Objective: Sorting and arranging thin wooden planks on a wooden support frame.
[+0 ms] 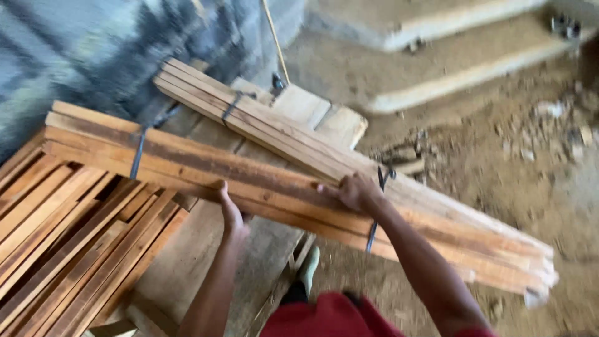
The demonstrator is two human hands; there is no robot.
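Rough-sawn timber, orange-brown with darker streaks, made up the strapped bundle of wooden battens (262,181) that I had in both hands. It lay slantwise across a stack of loose wooden slats (75,249) at the left and some wide planks (299,112) beneath, its far end jutting out over the dirt floor (499,162) at the right. My left hand (229,209) was cupped under and around the near edge, fingers wrapped out of sight; my right hand (354,191) was pressed over the top edge, fingers curled on the wood just beside a dark binding strap (375,212). A second strapped bundle (249,118) rested behind, touching the first. I judged the load stiff and fairly heavy, long enough to swing or tip toward its overhanging end, with splintery edges that bite bare skin. The straps looked thin, so I thought it sounder to grip the wood itself, hands spread either side of the middle, than to lift by the bindings.
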